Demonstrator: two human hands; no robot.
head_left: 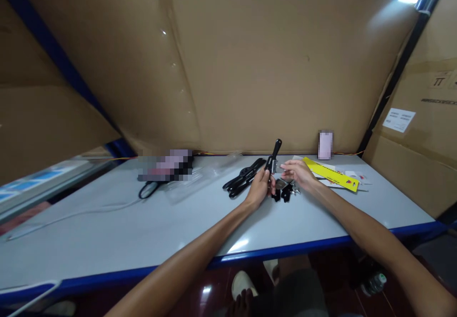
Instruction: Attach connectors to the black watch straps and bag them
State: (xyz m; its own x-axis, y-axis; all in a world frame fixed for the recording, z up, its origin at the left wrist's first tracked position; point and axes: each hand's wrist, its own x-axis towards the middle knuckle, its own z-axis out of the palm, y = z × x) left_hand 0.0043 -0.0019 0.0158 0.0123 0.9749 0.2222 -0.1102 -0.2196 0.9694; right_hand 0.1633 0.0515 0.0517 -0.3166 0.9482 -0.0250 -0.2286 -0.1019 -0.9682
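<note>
My left hand (260, 187) is closed around a black-handled tool (274, 154) that stands up from the fist, handle end uppermost. My right hand (298, 173) is just to its right, fingers pinched at the tool's lower metal part, over several small black and metal pieces (285, 192) on the table. A pile of black-handled tools (243, 179) lies just left of my left hand.
A grey table with a blue front edge (285, 250) carries yellow packaging cards (333, 174) at right, clear plastic bags (200, 179), a black cable (148, 191) and a white cable (71, 214) at left. Large cardboard sheets (250, 60) stand behind; cartons (421, 126) at right.
</note>
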